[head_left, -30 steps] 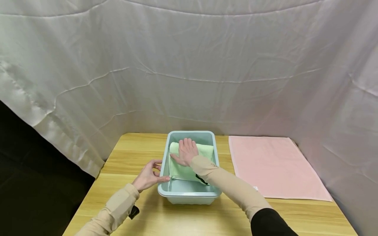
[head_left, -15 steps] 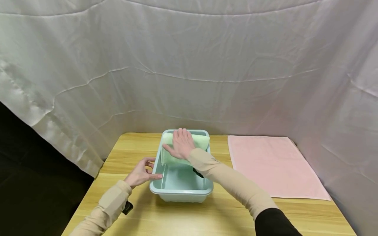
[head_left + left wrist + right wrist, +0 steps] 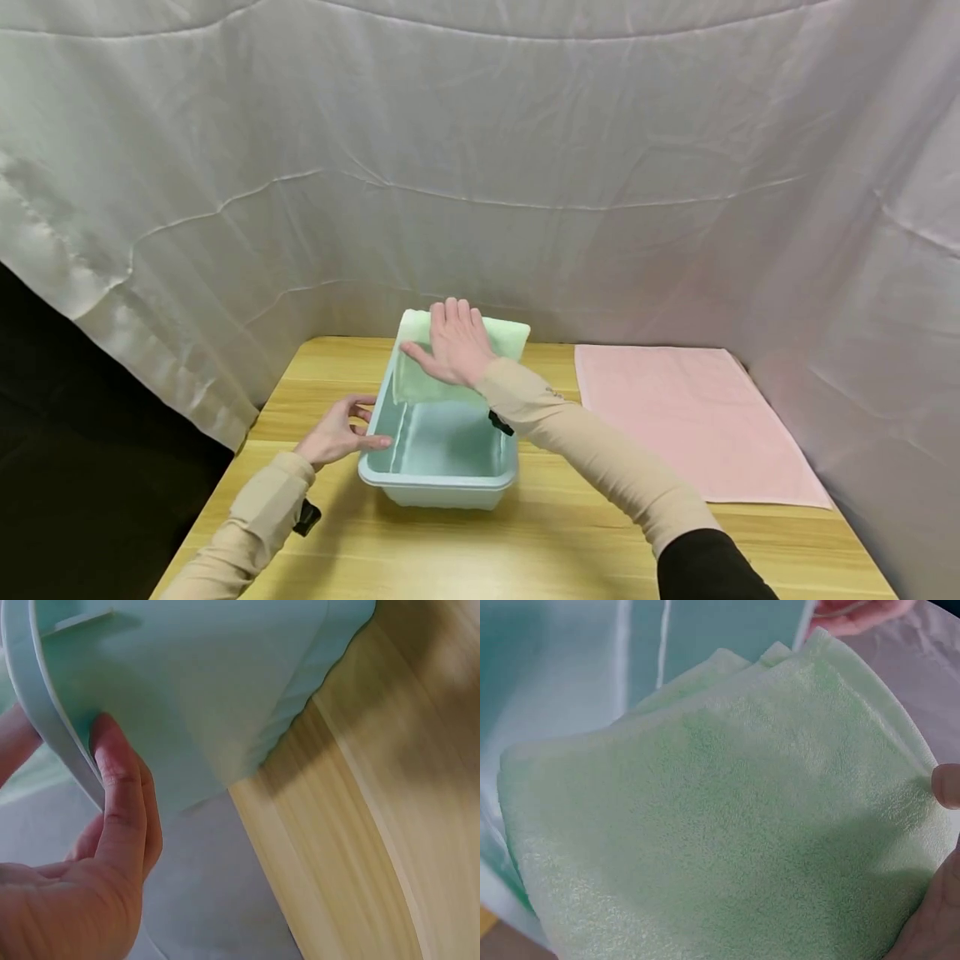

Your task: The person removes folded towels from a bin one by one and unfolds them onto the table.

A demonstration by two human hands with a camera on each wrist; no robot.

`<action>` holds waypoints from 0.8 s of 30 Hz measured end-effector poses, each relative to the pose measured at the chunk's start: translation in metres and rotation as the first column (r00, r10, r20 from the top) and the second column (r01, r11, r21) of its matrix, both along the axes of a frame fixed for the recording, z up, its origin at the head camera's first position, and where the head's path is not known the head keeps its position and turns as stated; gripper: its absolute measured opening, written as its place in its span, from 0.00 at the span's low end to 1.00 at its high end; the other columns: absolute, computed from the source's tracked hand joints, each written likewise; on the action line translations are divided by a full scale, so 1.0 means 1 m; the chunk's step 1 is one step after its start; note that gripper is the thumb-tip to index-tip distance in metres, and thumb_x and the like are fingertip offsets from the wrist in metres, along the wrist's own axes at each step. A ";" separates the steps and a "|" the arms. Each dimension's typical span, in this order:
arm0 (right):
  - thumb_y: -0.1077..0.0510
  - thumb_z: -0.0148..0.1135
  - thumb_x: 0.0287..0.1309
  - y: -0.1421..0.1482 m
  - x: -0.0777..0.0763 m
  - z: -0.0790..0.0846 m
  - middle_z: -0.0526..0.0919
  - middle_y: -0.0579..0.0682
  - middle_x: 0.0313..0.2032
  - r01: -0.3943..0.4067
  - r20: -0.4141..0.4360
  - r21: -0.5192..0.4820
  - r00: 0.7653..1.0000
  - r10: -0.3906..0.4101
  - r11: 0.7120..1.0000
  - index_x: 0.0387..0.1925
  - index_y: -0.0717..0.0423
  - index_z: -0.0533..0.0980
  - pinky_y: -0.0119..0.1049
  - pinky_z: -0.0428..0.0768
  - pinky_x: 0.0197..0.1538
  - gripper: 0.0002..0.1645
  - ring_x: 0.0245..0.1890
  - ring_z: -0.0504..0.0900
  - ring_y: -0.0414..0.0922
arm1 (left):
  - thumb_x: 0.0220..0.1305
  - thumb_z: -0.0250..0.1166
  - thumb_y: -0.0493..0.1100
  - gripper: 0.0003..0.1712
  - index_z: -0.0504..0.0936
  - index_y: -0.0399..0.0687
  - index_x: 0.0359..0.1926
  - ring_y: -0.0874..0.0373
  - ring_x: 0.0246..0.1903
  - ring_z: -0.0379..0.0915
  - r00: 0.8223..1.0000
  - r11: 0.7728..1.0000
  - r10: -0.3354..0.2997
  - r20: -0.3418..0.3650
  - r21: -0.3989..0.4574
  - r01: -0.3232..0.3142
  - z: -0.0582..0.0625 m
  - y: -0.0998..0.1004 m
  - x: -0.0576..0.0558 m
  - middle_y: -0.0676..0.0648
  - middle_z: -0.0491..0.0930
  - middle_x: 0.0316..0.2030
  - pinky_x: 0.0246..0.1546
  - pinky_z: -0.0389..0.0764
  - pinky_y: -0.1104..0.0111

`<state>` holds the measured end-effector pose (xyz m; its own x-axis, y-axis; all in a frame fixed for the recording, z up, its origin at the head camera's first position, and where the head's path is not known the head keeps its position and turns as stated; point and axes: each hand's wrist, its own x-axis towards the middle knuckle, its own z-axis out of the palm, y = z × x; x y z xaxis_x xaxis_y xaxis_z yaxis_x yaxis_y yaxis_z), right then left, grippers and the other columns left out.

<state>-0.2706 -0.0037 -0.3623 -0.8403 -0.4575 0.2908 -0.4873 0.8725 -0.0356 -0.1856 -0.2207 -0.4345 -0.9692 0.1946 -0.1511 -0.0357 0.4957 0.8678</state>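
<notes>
My left hand pinches the left rim of a pale blue plastic basin, its thumb over the inside. In the left wrist view, fingers lie against the basin's outer wall. My right hand rests with straight fingers on a folded light green towel, thumb spread to the left. That towel stands tilted at the basin's far end and covers the far rim. The right wrist view is filled by the green towel; only the thumb and palm edge show there, and the fingertips are out of sight.
A pink towel lies spread flat on the wooden table to the right. Grey curtains hang behind and at the sides. Past the table's left edge is a dark area.
The basin has shifted left together with my left hand. Under my right hand the green towel has moved towards the far end and risen over the rim, baring the basin's floor.
</notes>
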 end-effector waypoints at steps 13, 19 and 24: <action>0.27 0.47 0.67 0.004 0.010 0.044 0.68 0.53 0.39 -0.002 -0.020 -0.043 1.000 0.001 0.999 0.48 0.59 0.66 0.39 0.66 0.48 0.38 0.41 0.64 0.50 | 0.52 0.79 0.38 0.47 0.63 0.22 0.66 0.53 0.36 0.77 1.000 1.000 -0.005 -0.027 -0.016 0.005 -0.002 -0.038 -0.007 0.28 0.75 0.48 0.37 0.82 0.70; 0.26 0.46 0.67 0.009 0.011 0.056 0.66 0.53 0.38 0.007 -0.004 -0.055 1.000 -0.007 0.998 0.48 0.59 0.65 0.38 0.65 0.47 0.39 0.40 0.63 0.50 | 0.52 0.78 0.36 0.45 0.65 0.21 0.66 0.55 0.38 0.77 0.999 1.000 -0.002 -0.043 -0.003 0.002 -0.002 -0.051 -0.011 0.28 0.76 0.49 0.37 0.83 0.71; 0.27 0.46 0.67 0.017 0.010 0.060 0.66 0.53 0.39 0.027 0.018 -0.055 0.999 -0.026 0.998 0.50 0.59 0.65 0.39 0.65 0.49 0.39 0.42 0.63 0.51 | 0.53 0.77 0.38 0.45 0.65 0.22 0.66 0.55 0.40 0.77 0.999 1.000 0.002 -0.052 -0.004 -0.002 -0.002 -0.062 -0.011 0.28 0.76 0.50 0.39 0.82 0.71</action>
<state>-0.2602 0.0134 -0.3025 -0.8571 -0.4181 0.3009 -0.4625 0.8818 -0.0924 -0.1966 -0.2830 -0.4366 -0.9761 0.1921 -0.1012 0.0085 0.4994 0.8664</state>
